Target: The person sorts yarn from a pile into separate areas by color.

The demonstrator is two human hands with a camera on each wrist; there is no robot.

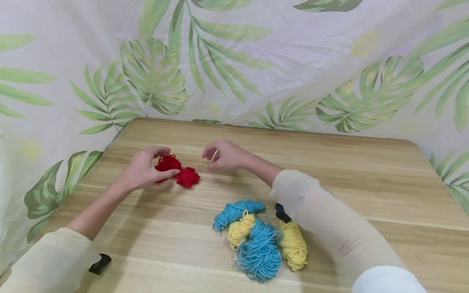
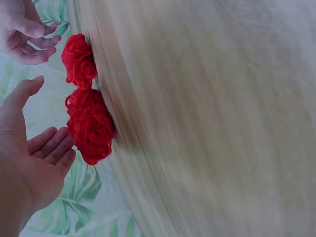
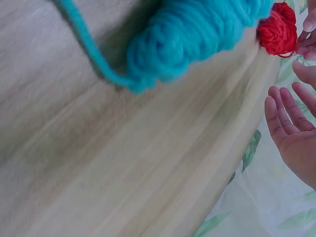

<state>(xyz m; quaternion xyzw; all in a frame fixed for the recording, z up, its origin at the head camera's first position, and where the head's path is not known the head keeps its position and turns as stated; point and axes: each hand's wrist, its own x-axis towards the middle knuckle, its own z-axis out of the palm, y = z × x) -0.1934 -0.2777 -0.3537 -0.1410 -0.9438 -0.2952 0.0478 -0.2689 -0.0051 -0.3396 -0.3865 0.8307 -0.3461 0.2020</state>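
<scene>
Red yarn (image 1: 169, 163), just beside released fingers (image 2: 51, 146) of left hand (image 1: 142, 168), right hand (image 1: 228, 155) apart, fingers relaxed

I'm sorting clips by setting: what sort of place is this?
Probably an indoor craft space: a wood-grain table with a leaf-print sheet behind it and bundles of coloured yarn on top.

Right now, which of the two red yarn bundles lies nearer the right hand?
The smaller red bundle, on the side toward the right hand; the larger red bundle lies beside the left hand.
</scene>
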